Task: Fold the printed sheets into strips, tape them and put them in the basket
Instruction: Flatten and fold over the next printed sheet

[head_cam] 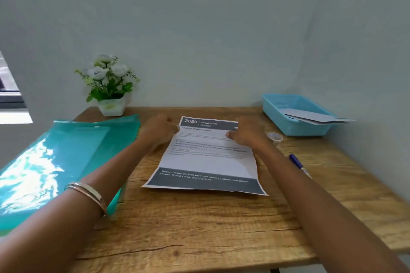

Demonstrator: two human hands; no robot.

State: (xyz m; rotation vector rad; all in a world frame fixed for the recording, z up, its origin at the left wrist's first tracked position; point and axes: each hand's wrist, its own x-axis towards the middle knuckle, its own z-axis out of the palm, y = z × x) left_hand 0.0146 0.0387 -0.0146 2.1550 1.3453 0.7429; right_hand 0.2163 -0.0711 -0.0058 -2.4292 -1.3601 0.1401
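Taking the printed sheet [206,155] as the landmark: the wooden table [199,228] nearer than it is bare, open to pass. Left of it a green folder [55,162] covers the table; behind that stands a flower pot [111,106]. Right of it lie a tape roll [274,136] and pen [298,164], with the blue basket [279,115] beyond them.

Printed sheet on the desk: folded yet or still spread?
Spread. The printed sheet lies open; header and footer bands both show, no crease visible.
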